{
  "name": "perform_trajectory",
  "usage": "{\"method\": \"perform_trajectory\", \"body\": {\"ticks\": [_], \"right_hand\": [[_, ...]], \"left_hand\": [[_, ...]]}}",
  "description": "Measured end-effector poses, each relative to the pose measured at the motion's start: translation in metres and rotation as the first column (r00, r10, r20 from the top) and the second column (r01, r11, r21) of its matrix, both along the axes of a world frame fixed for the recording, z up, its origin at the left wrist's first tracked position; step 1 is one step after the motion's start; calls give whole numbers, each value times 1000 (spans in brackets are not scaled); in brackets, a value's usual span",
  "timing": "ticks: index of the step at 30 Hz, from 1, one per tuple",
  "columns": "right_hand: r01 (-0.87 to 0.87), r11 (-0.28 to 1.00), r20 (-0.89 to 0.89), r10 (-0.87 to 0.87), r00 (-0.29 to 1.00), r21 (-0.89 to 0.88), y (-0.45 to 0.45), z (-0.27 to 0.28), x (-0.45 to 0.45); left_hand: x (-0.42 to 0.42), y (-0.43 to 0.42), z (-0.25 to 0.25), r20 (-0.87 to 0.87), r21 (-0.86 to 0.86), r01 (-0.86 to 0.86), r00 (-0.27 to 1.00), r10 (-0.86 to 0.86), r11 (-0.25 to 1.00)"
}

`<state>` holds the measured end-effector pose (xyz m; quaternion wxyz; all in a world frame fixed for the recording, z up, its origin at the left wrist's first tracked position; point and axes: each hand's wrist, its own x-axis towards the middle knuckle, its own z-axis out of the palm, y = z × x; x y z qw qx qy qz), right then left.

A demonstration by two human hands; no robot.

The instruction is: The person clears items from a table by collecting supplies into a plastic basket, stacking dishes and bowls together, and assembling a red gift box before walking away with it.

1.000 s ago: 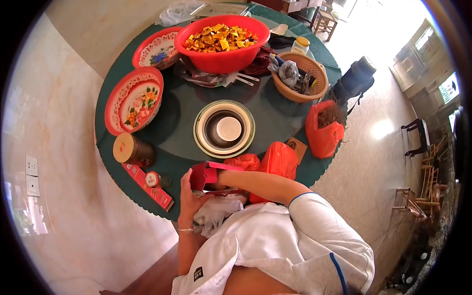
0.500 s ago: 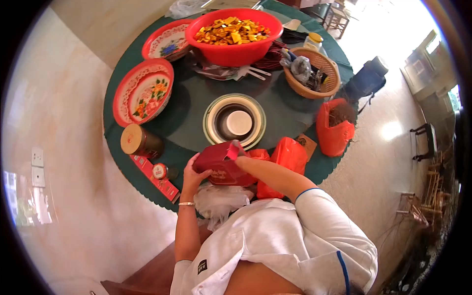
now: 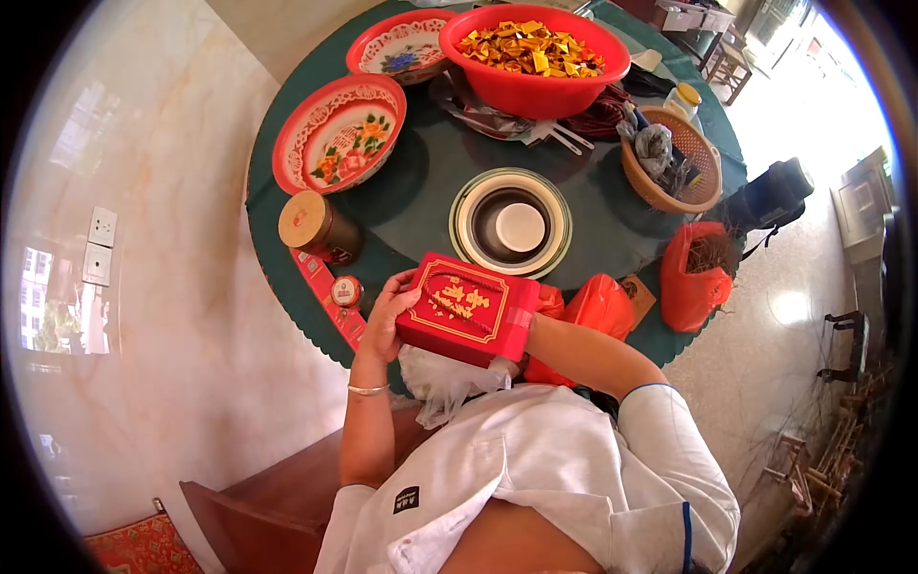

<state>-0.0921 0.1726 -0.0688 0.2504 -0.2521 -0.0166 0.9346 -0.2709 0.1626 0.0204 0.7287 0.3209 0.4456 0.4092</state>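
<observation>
Gripped at its left end by the left hand (image 3: 387,311), red box (image 3: 467,308) was held near frame centre, gold lettering exposed | right hand (image 3: 534,337) was mostly hidden at its right end, grip undeterminable | plastic bag (image 3: 442,385) was partly covered below; round bowl (image 3: 463,234) was placed above.

Round surface (image 3: 411,215) wears a green cloth (image 3: 268,220), scalloped edge. Far side: red tub (image 3: 507,93), gold pieces (image 3: 540,55) inside. Left: two floral basins (image 3: 304,120), canister (image 3: 325,230). Nested bowls (image 3: 466,198) sit mid-surface. Right: tan basket (image 3: 660,194), red bag (image 3: 687,292).
</observation>
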Motion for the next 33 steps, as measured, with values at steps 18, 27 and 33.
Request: {"method": "perform_trajectory", "body": {"ticks": [18,27,33], "right_hand": [[-101,992,-257,117,959,76,-4,69,-25],[-289,951,-7,291,957,108,16,123,11],[67,982,-158,-96,983,-177,23,112,22]], "left_hand": [[-41,-26,34,-82,224,-206,970,229,953],[-140,-77,15,424,100,-667,700,575,738],[-138,-101,-32,669,131,-711,578,467,691]]}}
